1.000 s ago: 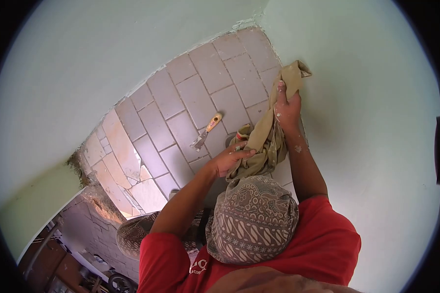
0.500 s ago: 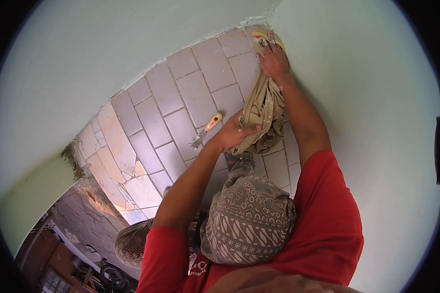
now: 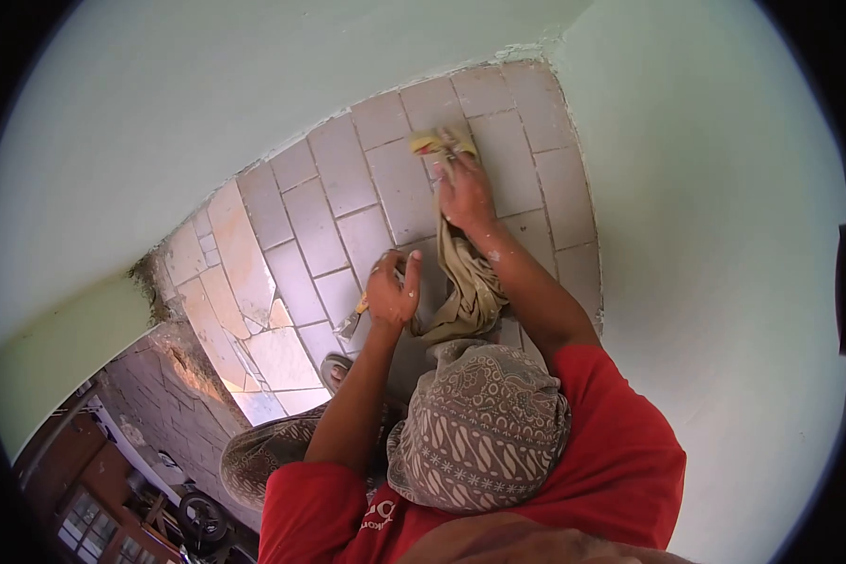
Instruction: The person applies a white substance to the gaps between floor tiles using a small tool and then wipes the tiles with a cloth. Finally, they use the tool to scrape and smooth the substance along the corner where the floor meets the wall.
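- Right hand (image 3: 464, 193) pressed flat on cloth (image 3: 462, 282), upper end of cloth pinned against tiled floor (image 3: 348, 179); fingers spread over yellowish bunched bit near top.
- Cloth: beige, long, trailing from right hand down toward patterned cap (image 3: 484, 428), loose lower part bunched on tiles just beside left hand.
- Left hand (image 3: 392, 293) curled over scraper (image 3: 352, 320) on floor; grip itself hidden under the hand – can't tell if clenched on it or only resting. Only blade tip & a bit of handle showing below the hand.
- Floor: grey rectangular tiles w/ pale grout lines, cracked & broken pieces at left edge (image 3: 244, 329).
- Pale green walls (image 3: 724, 235) meeting at corner above tiles; rough paint line along tile edge.
- Red shirt (image 3: 620, 442) at bottom, white paint specks on right forearm.
- Toes of a foot (image 3: 335, 369) visible on tiles near left elbow.
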`<state>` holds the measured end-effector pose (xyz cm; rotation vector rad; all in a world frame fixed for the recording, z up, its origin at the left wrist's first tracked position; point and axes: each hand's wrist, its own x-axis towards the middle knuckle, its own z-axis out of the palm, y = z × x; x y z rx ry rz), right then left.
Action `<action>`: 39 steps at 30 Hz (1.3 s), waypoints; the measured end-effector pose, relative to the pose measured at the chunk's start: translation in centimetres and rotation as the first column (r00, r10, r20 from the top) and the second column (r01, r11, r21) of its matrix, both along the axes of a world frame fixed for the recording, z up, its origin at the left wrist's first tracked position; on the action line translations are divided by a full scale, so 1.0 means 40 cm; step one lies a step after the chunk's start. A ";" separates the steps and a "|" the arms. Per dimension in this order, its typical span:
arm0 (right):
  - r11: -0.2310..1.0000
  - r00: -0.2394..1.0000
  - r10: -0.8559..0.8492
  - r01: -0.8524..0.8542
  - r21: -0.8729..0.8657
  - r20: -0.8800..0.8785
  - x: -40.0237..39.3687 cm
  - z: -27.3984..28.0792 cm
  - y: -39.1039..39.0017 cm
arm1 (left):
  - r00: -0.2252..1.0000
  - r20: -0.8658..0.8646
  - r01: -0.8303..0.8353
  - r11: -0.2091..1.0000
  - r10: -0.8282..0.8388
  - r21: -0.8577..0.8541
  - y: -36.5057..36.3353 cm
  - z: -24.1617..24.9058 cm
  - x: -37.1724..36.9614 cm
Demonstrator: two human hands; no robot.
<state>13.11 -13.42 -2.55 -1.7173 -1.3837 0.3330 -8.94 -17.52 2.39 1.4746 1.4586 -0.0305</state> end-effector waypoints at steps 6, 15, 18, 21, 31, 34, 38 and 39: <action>0.914 0.883 -0.346 0.393 -0.098 0.317 0.369 -0.073 0.163 | 0.878 -0.473 0.124 0.916 0.078 0.381 -0.185 -0.137 -0.213; 0.920 0.907 0.229 -0.084 -0.383 0.352 -0.241 -0.070 0.222 | 0.920 -0.381 0.095 0.888 0.095 0.450 -0.235 -0.138 -0.260; 0.741 0.718 0.667 -0.611 -0.278 0.201 -0.485 -0.094 0.166 | 0.923 -0.364 0.068 0.878 0.125 0.474 -0.231 -0.143 -0.272; 0.456 0.541 0.800 -0.829 -0.323 -0.258 -0.567 -0.019 0.135 | 0.921 -0.366 0.070 0.867 0.134 0.494 -0.205 -0.112 -0.285; 0.936 0.925 -0.350 0.350 0.031 0.149 0.218 0.008 0.074 | 0.938 -0.193 -0.165 0.860 0.288 0.482 -0.122 -0.075 -0.274; 0.818 0.809 -0.428 0.537 -0.208 0.402 0.370 -0.125 0.191 | 0.932 -0.226 -0.158 0.880 0.282 0.447 -0.117 -0.076 -0.262; 0.808 0.842 -0.196 0.429 -0.404 0.503 0.160 -0.086 0.294 | 0.931 -0.224 -0.160 0.873 0.289 0.461 -0.121 -0.071 -0.256; 0.835 0.874 -0.117 0.344 -0.429 0.472 0.068 -0.090 0.296 | 0.929 -0.208 -0.177 0.859 0.307 0.481 -0.120 -0.074 -0.255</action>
